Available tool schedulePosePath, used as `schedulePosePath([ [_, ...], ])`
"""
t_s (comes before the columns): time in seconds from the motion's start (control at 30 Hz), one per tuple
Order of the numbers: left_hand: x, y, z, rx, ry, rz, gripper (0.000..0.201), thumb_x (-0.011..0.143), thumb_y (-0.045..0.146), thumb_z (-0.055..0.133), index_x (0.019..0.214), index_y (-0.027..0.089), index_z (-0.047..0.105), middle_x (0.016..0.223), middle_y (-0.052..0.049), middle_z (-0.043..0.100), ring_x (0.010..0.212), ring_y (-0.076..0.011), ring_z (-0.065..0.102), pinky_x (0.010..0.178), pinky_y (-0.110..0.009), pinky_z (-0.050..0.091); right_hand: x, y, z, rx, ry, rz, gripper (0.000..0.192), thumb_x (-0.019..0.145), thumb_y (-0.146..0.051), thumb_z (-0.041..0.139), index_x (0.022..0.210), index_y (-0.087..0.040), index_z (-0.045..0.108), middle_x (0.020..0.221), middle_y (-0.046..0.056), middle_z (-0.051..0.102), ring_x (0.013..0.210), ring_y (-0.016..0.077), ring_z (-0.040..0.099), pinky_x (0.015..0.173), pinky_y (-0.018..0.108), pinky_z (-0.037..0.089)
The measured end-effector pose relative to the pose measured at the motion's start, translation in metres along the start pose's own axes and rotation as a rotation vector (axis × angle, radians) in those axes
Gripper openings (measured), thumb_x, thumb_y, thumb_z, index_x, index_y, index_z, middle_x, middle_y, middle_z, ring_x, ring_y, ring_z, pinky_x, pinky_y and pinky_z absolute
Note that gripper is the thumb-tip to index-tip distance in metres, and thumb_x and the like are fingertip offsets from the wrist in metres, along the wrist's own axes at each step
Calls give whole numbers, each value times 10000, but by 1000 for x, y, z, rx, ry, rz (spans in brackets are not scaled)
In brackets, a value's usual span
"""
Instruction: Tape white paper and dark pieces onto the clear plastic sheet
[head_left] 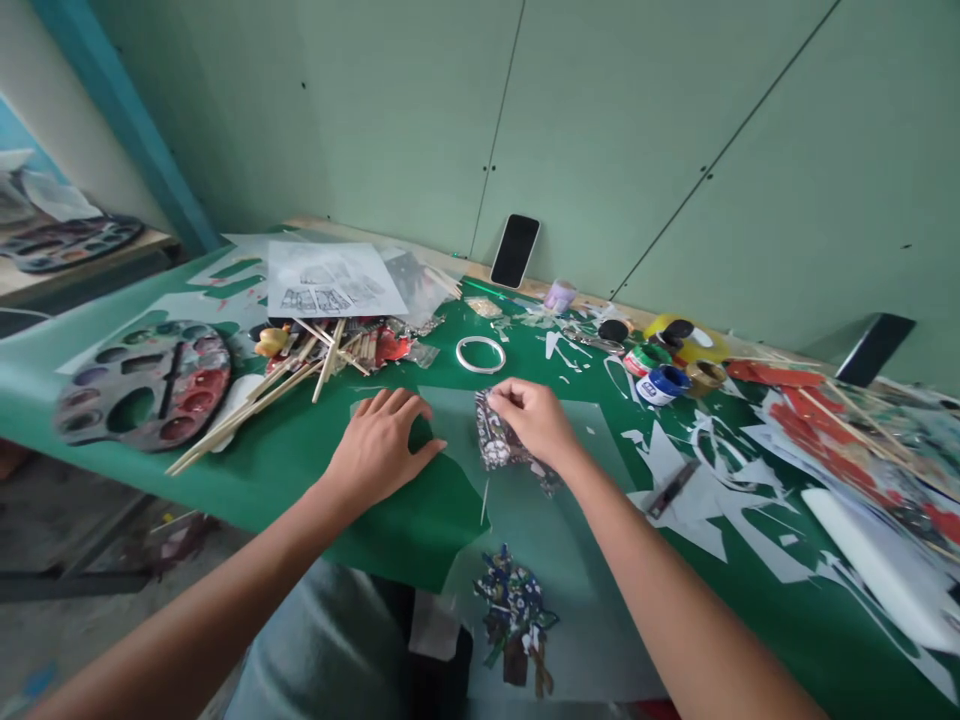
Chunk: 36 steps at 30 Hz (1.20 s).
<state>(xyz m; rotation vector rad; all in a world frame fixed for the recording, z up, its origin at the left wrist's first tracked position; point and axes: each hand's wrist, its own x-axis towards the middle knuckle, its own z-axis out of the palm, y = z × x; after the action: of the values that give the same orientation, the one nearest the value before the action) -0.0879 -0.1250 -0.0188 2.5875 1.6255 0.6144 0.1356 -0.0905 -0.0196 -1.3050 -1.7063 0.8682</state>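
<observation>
Clear plastic sheet (pixel 525 510) lay at the tabletop's (pixel 300 470) near edge; left hand (pixel 379 445) pressed flat, fingers spread, on its corner. Right hand (pixel 529 420) pinched a patterned cutout (pixel 496 440) resting on it. Risk: thin cutout could tear or slip if tugged.

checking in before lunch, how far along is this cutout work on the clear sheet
Looks done: one painted blue cutout figure lies flat on the clear plastic sheet. In hand: the right hand pinches a second dark patterned cutout while the left hand presses the sheet flat. Left: white paper scraps and paint jars lie about.
</observation>
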Motion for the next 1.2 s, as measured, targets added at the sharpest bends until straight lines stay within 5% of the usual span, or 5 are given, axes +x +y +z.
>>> schedulePosePath([
  [0.23,-8,-1,1,-55,20,-105,385,799,374,688,1104,219,511,1120,-62,629,1084,-285,571,936,-437,438,33,1,33,-82,-81,-4,289,800,-435,551,685,-180,624,678,29,639,632,159,539,627,282,389],
  [0.57,-9,-1,0,-73,-14,-124,360,809,338,658,1117,221,514,1147,-69,622,1108,-290,559,944,-445,431,26,-3,40,-177,-37,19,219,814,-372,587,697,-202,659,670,23,679,652,174,602,693,299,408],
  [0.97,-8,-1,2,-34,-16,-91,322,836,342,635,1118,221,539,1191,-76,613,1102,-287,557,944,-442,428,26,-5,51,-258,108,37,169,774,-242,656,611,-201,639,904,58,694,888,229,621,879,406,416],
  [1.2,-9,1,1,9,-53,6,275,920,320,517,1181,260,581,1286,-85,567,1175,-290,523,983,-477,398,26,0,54,-325,116,2,176,782,-254,656,616,-200,629,920,61,691,914,237,609,893,431,401],
])
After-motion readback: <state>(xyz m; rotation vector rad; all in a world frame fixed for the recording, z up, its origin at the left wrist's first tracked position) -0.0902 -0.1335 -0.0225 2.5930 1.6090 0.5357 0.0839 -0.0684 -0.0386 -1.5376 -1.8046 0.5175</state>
